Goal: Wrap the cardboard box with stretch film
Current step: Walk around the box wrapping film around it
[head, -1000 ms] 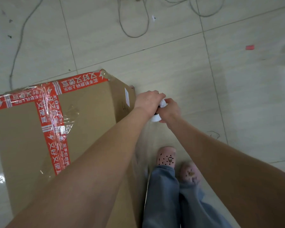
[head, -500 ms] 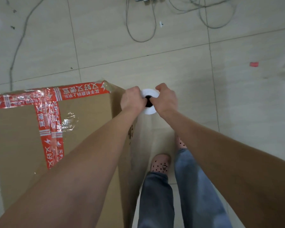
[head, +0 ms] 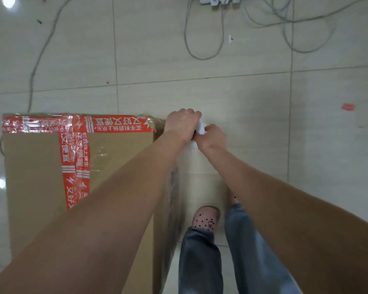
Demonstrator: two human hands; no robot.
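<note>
1. The cardboard box point(head: 115, 158) stands on the tiled floor point(head: 200, 92) at the left, with red tape point(head: 119, 126) crossing its top.
2. The white film roll point(head: 201, 128) sits just off the box's far right corner.
3. The left hand point(head: 182, 124) and right hand point(head: 214, 137) curl around the roll from either side, apparently gripping its ends, which are hidden.
4. Stretch film point(head: 200, 183) runs alongside the box's right face.
5. Cables point(head: 204, 39) lie beyond.

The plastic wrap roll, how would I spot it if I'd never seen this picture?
Start at the big cardboard box with red tape and go to its far right corner. Beside that corner, the left hand and right hand grip something between them. That is the stretch film roll: small and white, peeking out between the hands, unlike the brown box and beige floor.
</note>
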